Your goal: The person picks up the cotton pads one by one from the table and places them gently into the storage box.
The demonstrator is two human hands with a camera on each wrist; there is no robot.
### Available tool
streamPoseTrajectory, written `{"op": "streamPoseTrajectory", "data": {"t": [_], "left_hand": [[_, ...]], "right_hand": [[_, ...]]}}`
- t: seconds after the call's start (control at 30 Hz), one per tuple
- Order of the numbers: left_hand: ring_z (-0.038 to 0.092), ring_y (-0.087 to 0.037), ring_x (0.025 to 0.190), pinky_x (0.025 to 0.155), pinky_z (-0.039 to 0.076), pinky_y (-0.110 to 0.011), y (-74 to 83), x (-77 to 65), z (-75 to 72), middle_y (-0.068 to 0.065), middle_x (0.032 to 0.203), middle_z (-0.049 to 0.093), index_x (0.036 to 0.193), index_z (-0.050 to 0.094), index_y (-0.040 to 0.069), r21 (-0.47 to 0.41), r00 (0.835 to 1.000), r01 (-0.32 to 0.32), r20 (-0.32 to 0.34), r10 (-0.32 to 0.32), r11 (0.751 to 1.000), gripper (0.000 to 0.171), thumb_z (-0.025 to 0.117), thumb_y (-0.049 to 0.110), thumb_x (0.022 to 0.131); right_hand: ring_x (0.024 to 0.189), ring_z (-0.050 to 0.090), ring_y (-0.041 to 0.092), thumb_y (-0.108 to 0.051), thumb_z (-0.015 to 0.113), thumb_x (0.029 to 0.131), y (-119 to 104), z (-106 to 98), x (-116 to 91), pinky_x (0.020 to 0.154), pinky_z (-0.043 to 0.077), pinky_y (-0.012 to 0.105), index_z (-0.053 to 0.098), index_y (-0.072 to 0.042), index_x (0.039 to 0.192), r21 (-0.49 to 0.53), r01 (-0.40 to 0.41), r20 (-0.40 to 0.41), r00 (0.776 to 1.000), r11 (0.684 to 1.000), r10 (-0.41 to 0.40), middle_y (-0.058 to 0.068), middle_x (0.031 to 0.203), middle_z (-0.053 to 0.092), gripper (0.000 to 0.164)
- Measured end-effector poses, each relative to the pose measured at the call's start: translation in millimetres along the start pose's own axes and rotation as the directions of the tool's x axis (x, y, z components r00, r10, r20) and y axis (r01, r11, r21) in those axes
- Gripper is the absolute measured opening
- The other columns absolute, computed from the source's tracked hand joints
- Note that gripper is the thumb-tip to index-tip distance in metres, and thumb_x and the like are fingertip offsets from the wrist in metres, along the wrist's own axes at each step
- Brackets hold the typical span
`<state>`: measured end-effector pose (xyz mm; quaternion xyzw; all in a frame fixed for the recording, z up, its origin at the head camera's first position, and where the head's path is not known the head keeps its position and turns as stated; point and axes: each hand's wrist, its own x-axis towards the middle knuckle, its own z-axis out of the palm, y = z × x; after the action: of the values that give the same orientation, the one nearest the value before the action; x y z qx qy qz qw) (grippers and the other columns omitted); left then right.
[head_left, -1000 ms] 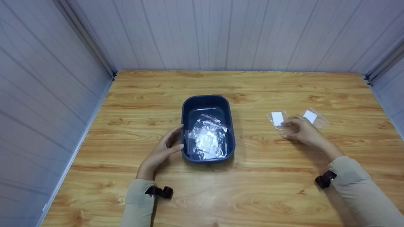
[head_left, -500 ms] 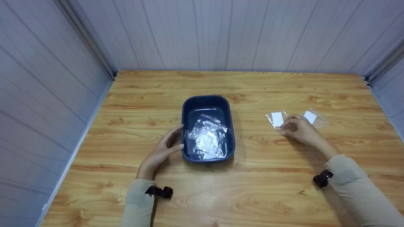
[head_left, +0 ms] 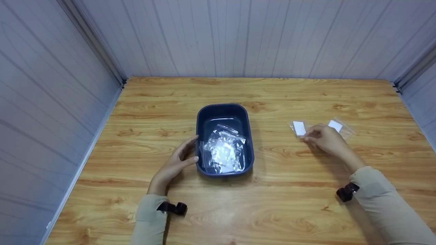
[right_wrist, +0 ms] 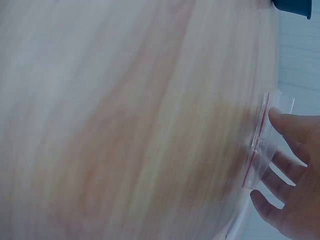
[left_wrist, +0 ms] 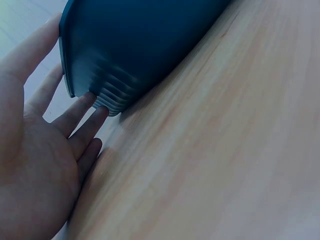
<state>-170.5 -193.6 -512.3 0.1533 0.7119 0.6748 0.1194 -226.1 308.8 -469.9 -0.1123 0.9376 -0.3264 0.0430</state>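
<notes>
My left hand (head_left: 173,165) rests at the left side of a dark blue plastic bin (head_left: 223,174), fingers extended, thumb and fingertips at its rim. In the left wrist view the fingertips meet the bin's ribbed wall (left_wrist: 117,82). Inside the bin lie several clear zip bags (head_left: 224,149) with white pieces in them. On the right, my right hand (head_left: 325,137) pinches the edge of a small clear zip bag (head_left: 299,128) holding a white rectangle. The right wrist view shows the thumb on this bag (right_wrist: 261,137), near its red seal line, with fingers behind.
Another zip bag (head_left: 344,129) with a white piece lies just beyond the right hand, partly covered by it. The wooden table (head_left: 272,204) is bounded by pale panel walls (head_left: 231,37) at the back and both sides.
My right hand has shifted slightly left, and its thumb and fingers have closed on the edge of the zip bag. The left hand and bin have stayed put.
</notes>
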Motion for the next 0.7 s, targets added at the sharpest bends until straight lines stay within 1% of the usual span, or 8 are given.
{"op": "streamPoseTrajectory", "data": {"t": [0.07,0.17,0.3,0.37,0.53,0.7], "left_hand": [[0.031,-0.022,0.144,0.119,0.023,-0.039,0.0,-0.2,0.0,-0.006,0.157,0.036,0.154,0.035,0.015,0.000,1.000,0.002,-0.001,-0.002,1.000,0.068,0.067,0.009,0.094],[0.031,-0.022,0.144,0.119,0.023,-0.038,0.1,-0.4,0.2,-0.007,0.157,0.036,0.154,0.035,0.014,-0.002,1.000,0.000,0.004,0.000,1.000,0.068,0.066,0.009,0.094],[0.031,-0.024,0.143,0.119,0.023,-0.039,-0.2,0.2,0.4,-0.010,0.156,0.035,0.154,0.033,0.011,-0.013,1.000,-0.016,0.017,0.016,1.000,0.067,0.065,0.007,0.095],[0.031,-0.026,0.143,0.120,0.021,-0.041,-0.5,0.6,0.4,-0.012,0.156,0.035,0.154,0.033,0.009,-0.016,0.999,-0.026,0.023,0.027,1.000,0.068,0.064,0.006,0.095],[0.031,-0.024,0.143,0.120,0.021,-0.040,-0.8,0.8,0.6,-0.009,0.156,0.036,0.154,0.034,0.012,-0.003,1.000,-0.014,0.011,0.014,1.000,0.068,0.065,0.006,0.094],[0.031,-0.023,0.144,0.120,0.021,-0.039,-0.2,1.3,0.9,-0.009,0.156,0.036,0.154,0.034,0.011,-0.005,1.000,-0.010,0.008,0.010,1.000,0.068,0.066,0.007,0.094]], "right_hand": [[0.101,0.062,0.039,-0.011,0.072,0.091,-2,-1,0,0.091,0.049,0.053,0.071,0.002,0.099,0.009,-0.023,-0.001,1.000,1.000,0.023,0.023,0.110,0.065,0.015],[0.102,0.062,0.039,-0.013,0.071,0.093,-3,-2,0,0.089,0.048,0.051,0.070,0.002,0.101,0.027,-0.046,-0.013,0.999,0.999,0.046,0.023,0.110,0.066,0.018],[0.104,0.061,0.040,-0.019,0.068,0.095,-7,-3,-1,0.088,0.048,0.053,0.070,0.001,0.104,0.047,-0.056,-0.051,0.997,0.997,0.059,0.024,0.112,0.067,0.022],[0.105,0.061,0.040,-0.022,0.067,0.096,-10,-4,-1,0.088,0.048,0.053,0.071,0.000,0.105,0.051,-0.054,-0.084,0.995,0.997,0.058,0.024,0.112,0.067,0.024],[0.106,0.060,0.038,-0.022,0.067,0.097,-17,-5,-2,0.091,0.046,0.053,0.072,0.001,0.105,0.076,-0.024,-0.170,0.985,0.997,0.037,0.023,0.108,0.069,0.025],[0.103,0.060,0.035,-0.025,0.066,0.097,-24,-7,-3,0.094,0.044,0.054,0.071,0.002,0.105,0.125,0.004,-0.216,0.976,0.992,0.023,0.022,0.106,0.069,0.029]]}}
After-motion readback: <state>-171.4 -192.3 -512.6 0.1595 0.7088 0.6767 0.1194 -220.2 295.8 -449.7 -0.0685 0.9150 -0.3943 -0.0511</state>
